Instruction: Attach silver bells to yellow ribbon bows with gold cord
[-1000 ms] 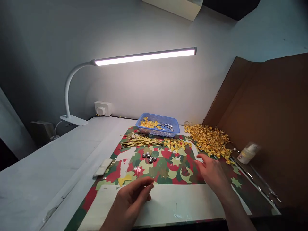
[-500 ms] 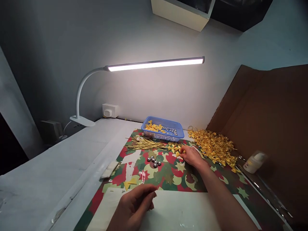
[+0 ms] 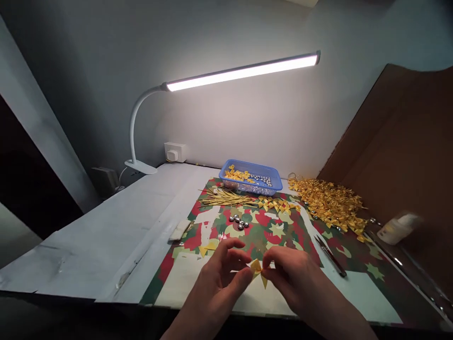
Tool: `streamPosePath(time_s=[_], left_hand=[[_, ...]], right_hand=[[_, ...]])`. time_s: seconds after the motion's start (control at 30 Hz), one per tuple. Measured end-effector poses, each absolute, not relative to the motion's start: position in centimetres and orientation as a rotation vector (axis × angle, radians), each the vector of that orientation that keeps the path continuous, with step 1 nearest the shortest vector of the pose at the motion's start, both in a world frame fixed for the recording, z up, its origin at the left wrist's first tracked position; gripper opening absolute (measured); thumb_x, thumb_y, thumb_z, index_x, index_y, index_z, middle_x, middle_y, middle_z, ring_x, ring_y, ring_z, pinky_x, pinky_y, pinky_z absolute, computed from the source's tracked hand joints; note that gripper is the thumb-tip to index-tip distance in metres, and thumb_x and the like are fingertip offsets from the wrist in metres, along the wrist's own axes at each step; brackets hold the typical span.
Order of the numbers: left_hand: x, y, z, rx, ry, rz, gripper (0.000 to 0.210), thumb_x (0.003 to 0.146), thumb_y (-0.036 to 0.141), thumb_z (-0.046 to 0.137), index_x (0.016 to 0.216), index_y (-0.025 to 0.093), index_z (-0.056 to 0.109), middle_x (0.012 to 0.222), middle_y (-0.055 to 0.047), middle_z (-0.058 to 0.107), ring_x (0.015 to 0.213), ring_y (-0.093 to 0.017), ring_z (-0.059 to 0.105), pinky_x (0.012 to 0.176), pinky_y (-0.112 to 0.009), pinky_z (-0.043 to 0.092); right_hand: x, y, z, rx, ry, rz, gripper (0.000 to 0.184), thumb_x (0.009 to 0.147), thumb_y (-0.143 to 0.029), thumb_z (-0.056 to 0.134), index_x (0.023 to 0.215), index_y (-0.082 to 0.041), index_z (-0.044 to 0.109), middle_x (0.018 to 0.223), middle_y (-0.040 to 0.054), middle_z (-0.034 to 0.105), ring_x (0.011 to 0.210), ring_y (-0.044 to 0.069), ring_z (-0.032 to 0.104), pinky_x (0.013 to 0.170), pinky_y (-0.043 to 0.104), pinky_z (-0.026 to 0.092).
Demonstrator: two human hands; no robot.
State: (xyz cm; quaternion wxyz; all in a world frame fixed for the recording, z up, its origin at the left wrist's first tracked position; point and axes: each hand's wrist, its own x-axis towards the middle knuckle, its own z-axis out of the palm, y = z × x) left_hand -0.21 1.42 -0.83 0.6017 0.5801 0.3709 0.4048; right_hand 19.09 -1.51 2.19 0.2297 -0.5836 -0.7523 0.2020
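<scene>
A small yellow ribbon bow (image 3: pixel 256 267) is held up between my two hands, low over the white sheet. My right hand (image 3: pixel 295 278) pinches its right side between thumb and forefinger. On the bow's left edge are the thumb and curled fingertips of my left hand (image 3: pixel 224 278), with the forefinger arched above. Beyond them several silver bells (image 3: pixel 239 222) lie on the patterned red and green mat (image 3: pixel 258 241). A row of yellow bows (image 3: pixel 278 204) and a bundle of gold twist ties (image 3: pixel 226 197) lie farther back.
A blue basket (image 3: pixel 250 185) holds bows and silver bells. To its right spreads a big pile of gold bows (image 3: pixel 331 203). Slim pointed snips or tweezers (image 3: pixel 331 257) lie on the right, near a white bottle (image 3: pixel 396 229). A lamp (image 3: pixel 244 72) shines overhead.
My right hand has come back from the row of bows to the front, bringing a bow against my left hand. The view has tilted down, and the pointed tool now shows.
</scene>
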Motion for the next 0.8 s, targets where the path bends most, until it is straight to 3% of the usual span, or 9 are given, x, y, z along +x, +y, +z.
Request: streamPosePath(time_s=[0.1,0.17,0.23,0.3,0.37,0.53,0.67,0.8], left_hand=[[0.2,1.0,-0.4,1.316,0.786,0.878,0.025,0.086,0.032,0.07,0.109,0.028,0.062,0.08,0.003,0.071,0.078,-0.017,0.066,0.075,-0.027,0.052],[0.4,0.7,0.0,1.22,0.788,0.878,0.018,0.085,0.032,0.073,0.102,0.027,0.068,0.073,0.005,0.068,0.07,-0.013,0.061,0.07,-0.024,0.05],[0.4,0.4,0.3,1.087,0.826,0.868,0.015,0.082,0.032,0.077,0.094,0.025,0.072,0.072,0.005,0.068,0.068,-0.012,0.06,0.068,-0.022,0.05],[0.3,0.2,0.6,0.968,0.849,0.852,0.015,0.077,0.033,0.081,0.086,0.022,0.075,0.073,0.003,0.07,0.069,-0.011,0.062,0.069,-0.021,0.051],[0.2,0.1,0.7,0.882,0.838,0.831,0.017,0.073,0.033,0.085,0.079,0.019,0.077,0.073,0.002,0.072,0.069,-0.01,0.062,0.069,-0.018,0.051],[0.2,-0.1,0.6,0.663,0.793,0.738,0.018,0.066,0.023,0.091,0.076,0.016,0.078,0.065,0.0,0.073,0.063,-0.007,0.062,0.064,-0.013,0.052],[-0.1,-0.2,0.9,0.506,0.763,0.737,0.019,0.063,0.014,0.092,0.076,0.015,0.077,0.069,-0.001,0.074,0.062,-0.008,0.066,0.064,-0.013,0.056],[-0.1,-0.4,1.0,0.261,0.84,0.746,0.018,0.071,0.0,0.083,0.082,0.011,0.075,0.079,-0.008,0.076,0.066,-0.012,0.072,0.067,-0.018,0.061]], right_hand=[[18.6,-2.9,1.7,-1.494,-2.04,0.592,0.015,0.096,-0.023,0.05,0.083,-0.022,0.057,0.076,-0.0007,0.063,0.065,0.015,0.057,0.06,0.026,0.037],[18.6,-3.3,1.4,-1.475,-1.935,0.633,0.008,0.095,-0.027,0.051,0.097,-0.025,0.059,0.073,-0.0025,0.059,0.064,0.015,0.054,0.06,0.026,0.037],[18.7,-3.8,0.8,-1.483,-1.725,0.691,0.02,0.096,-0.031,0.05,0.116,-0.029,0.056,0.075,-0.0035,0.055,0.066,0.015,0.053,0.063,0.026,0.039],[18.6,-4.4,0.0,-1.479,-1.477,0.777,0.026,0.099,-0.038,0.044,0.123,-0.03,0.051,0.078,-0.0032,0.054,0.07,0.015,0.053,0.067,0.026,0.041],[18.3,-5.1,-1.1,-1.431,-1.298,0.885,0.027,0.101,-0.044,0.04,0.119,-0.028,0.051,0.081,-0.0022,0.056,0.071,0.014,0.053,0.068,0.026,0.042],[16.9,-6.1,-3.4,-1.228,-1.14,1.121,0.032,0.095,-0.051,0.055,0.088,-0.021,0.062,0.069,-0.0017,0.059,0.06,0.012,0.055,0.062,0.024,0.043],[16.3,-5.9,-3.8,-1.169,-1.104,0.921,0.023,0.09,-0.042,0.066,0.078,-0.023,0.072,0.072,0.001,0.063,0.066,0.014,0.058,0.063,0.023,0.046],[15.6,-5.5,-3.8,-1.12,-1.203,0.65,0.014,0.092,-0.025,0.063,0.088,-0.028,0.076,0.078,0.0004,0.061,0.067,0.013,0.057,0.059,0.021,0.046]])
